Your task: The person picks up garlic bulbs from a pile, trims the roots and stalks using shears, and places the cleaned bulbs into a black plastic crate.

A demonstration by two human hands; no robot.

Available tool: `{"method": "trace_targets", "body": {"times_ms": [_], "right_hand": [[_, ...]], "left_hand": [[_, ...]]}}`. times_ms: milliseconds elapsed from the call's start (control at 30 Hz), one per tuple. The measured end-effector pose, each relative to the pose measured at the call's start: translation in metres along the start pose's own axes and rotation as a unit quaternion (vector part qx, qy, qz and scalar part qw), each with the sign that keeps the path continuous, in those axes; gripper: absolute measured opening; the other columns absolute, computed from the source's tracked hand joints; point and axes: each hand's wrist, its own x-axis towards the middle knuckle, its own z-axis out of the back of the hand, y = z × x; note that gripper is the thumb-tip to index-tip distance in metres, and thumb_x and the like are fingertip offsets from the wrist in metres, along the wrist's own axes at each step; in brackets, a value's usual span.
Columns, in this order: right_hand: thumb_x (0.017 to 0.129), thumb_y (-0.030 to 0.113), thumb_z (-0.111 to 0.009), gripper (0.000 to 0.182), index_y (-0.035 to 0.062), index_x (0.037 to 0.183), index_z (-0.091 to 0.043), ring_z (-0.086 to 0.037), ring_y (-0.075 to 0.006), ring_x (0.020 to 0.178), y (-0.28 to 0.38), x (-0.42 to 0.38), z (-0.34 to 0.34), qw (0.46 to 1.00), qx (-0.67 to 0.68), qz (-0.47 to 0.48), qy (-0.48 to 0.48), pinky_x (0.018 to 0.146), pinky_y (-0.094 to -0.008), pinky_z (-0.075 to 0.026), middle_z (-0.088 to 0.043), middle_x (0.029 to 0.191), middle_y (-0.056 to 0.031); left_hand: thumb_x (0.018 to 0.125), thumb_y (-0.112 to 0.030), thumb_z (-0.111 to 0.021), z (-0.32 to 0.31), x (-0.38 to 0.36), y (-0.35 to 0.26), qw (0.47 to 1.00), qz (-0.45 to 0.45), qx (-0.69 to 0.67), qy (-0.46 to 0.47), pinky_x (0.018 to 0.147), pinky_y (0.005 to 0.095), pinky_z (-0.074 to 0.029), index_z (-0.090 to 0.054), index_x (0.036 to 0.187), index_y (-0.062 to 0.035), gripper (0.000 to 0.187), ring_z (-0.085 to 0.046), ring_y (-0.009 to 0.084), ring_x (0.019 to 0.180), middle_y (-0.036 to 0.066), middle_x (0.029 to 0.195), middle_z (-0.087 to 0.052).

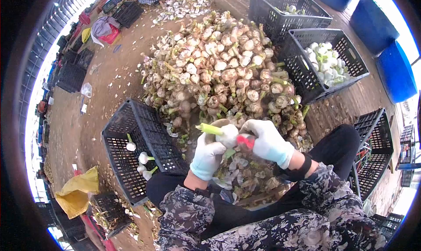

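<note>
My left hand [206, 156], in a white and pale-blue glove, holds a peeled white garlic bulb [227, 136] whose short green stem points left. Close against the bulb's right side is my right hand [268, 142], gloved the same way, with its fingers closed on a small red-handled tool [245, 141]. The tool's tip is hidden. Both hands are in front of a large heap of unpeeled garlic [219, 67]. Beneath them lie loose skins and peelings [245, 176].
A black crate [131, 150] with a few peeled bulbs stands at the left. Another crate [326, 62] at the upper right holds many white bulbs, with a third behind it. Blue barrels [397, 73] stand farther right. A yellow sack [79, 192] lies lower left.
</note>
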Motion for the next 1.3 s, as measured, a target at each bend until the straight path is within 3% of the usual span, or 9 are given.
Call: {"method": "trace_targets", "body": {"times_ms": [167,233,267,500,567,833,1100,1233,1300], "right_hand": [[0.085,0.018,-0.061,0.021,-0.0011,0.094,-0.059,-0.056,-0.0123,0.067,-0.028,0.000,-0.005,0.980,0.181,-0.043,-0.065,0.064,-0.0282,-0.047,-0.061,0.073,-0.0063],[0.083,0.014,-0.064,0.028,-0.0025,0.103,-0.054,-0.053,-0.0100,0.074,-0.010,-0.007,-0.005,0.850,0.506,-0.149,0.015,0.069,-0.0249,-0.046,-0.060,0.084,-0.0042],[0.080,0.017,-0.069,0.038,-0.0032,0.106,-0.051,-0.054,-0.0101,0.082,-0.016,-0.008,-0.012,0.973,0.228,-0.017,-0.037,0.073,-0.0249,-0.047,-0.059,0.093,-0.0062],[0.070,0.011,-0.070,0.024,0.0061,0.091,-0.060,-0.060,-0.0309,0.077,-0.012,-0.013,-0.044,0.982,0.058,0.171,-0.056,0.067,-0.0346,-0.048,-0.061,0.082,-0.0141],[0.075,0.013,-0.065,0.025,0.0060,0.098,-0.061,-0.062,-0.0322,0.076,-0.057,-0.006,-0.042,0.996,-0.015,-0.039,0.077,0.066,-0.0355,-0.048,-0.064,0.082,-0.0161],[0.082,0.017,-0.065,0.047,0.0009,0.123,-0.050,-0.054,-0.0124,0.101,0.013,0.005,0.001,0.892,0.437,0.053,0.107,0.089,-0.0288,-0.042,-0.060,0.112,-0.0092],[0.070,0.008,-0.070,0.026,0.0058,0.095,-0.064,-0.061,-0.0232,0.076,0.015,-0.002,-0.016,0.972,0.094,0.208,-0.060,0.070,-0.0300,-0.049,-0.062,0.082,-0.0100],[0.076,0.018,-0.063,0.022,0.0067,0.095,-0.064,-0.062,-0.0290,0.075,-0.005,-0.028,-0.034,0.935,-0.009,0.198,0.295,0.068,-0.0358,-0.050,-0.063,0.078,-0.0135],[0.083,0.031,-0.060,0.029,0.0050,0.095,-0.064,-0.063,-0.0261,0.075,-0.007,-0.020,-0.018,0.978,-0.085,0.088,0.168,0.067,-0.0347,-0.050,-0.062,0.072,-0.0138]], "left_hand": [[0.055,0.002,-0.051,-0.005,0.001,0.000,0.996,-0.014,-0.075,0.054,0.089,0.0332,-0.046,-0.044,0.123,0.0046,0.068,-0.057,0.0244,0.100,0.015,0.109,-0.057],[0.055,0.000,-0.053,-0.007,0.002,0.000,0.998,-0.013,-0.063,0.024,0.090,0.0323,-0.045,-0.044,0.123,0.0039,0.069,-0.057,0.0230,0.100,0.014,0.109,-0.057],[0.059,-0.001,-0.054,-0.005,0.004,0.004,0.997,-0.021,-0.060,0.053,0.091,0.0311,-0.043,-0.041,0.126,0.0021,0.069,-0.055,0.0208,0.102,0.012,0.109,-0.056],[0.089,-0.028,-0.048,-0.007,0.001,0.001,0.984,-0.085,0.040,-0.151,0.075,0.0282,-0.047,-0.053,0.107,0.0009,0.035,-0.057,0.0171,0.083,0.007,0.091,-0.057],[0.082,-0.023,-0.051,0.015,0.002,-0.001,0.987,-0.095,-0.119,-0.059,0.073,0.0298,-0.048,-0.056,0.107,0.0035,0.037,-0.059,0.0215,0.082,0.014,0.097,-0.060],[0.075,-0.018,-0.060,0.002,-0.002,-0.023,0.962,-0.042,-0.225,0.147,0.078,0.0357,-0.050,-0.027,0.140,-0.0057,0.074,-0.057,0.0270,0.094,0.018,0.121,-0.048],[0.076,-0.019,-0.054,0.005,-0.003,-0.017,0.971,-0.036,-0.226,0.063,0.085,0.0406,-0.048,-0.029,0.138,-0.0017,0.069,-0.053,0.0318,0.104,0.016,0.137,-0.035],[0.076,-0.017,-0.055,0.007,0.003,-0.019,0.974,-0.089,-0.202,0.051,0.076,0.0307,-0.051,-0.036,0.134,0.0006,0.064,-0.057,0.0214,0.091,0.012,0.122,-0.048],[0.076,-0.016,-0.053,0.008,-0.001,-0.017,0.981,-0.101,-0.160,0.045,0.075,0.0296,-0.050,-0.037,0.133,0.0009,0.061,-0.057,0.0206,0.090,0.012,0.119,-0.049]]}}
